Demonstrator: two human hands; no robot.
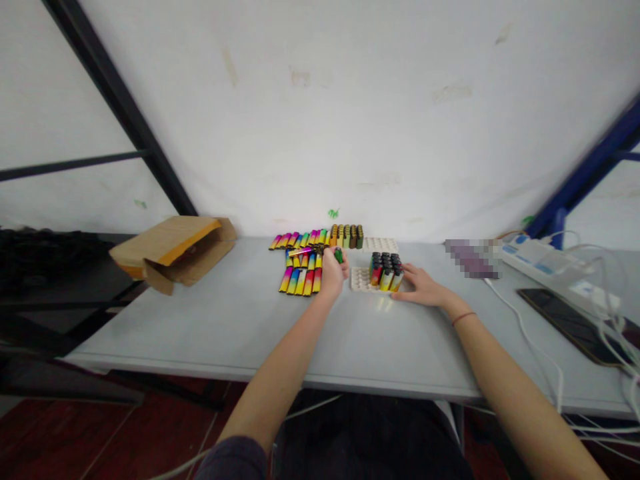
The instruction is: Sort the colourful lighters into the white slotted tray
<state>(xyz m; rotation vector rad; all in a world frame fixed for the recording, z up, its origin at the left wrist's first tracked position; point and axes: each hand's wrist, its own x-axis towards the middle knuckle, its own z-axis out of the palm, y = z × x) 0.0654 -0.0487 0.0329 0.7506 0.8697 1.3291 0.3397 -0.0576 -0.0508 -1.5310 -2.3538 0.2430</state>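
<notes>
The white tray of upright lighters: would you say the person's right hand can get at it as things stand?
Probably yes: the right hand rests on the table just beside the lighters in the white tray, and nothing appears to stand between them.

Room along the gray table's (pixel 280 340) front, lighter rows (pixel 300 281) behind, white cable (pixel 524 331) right
</notes>
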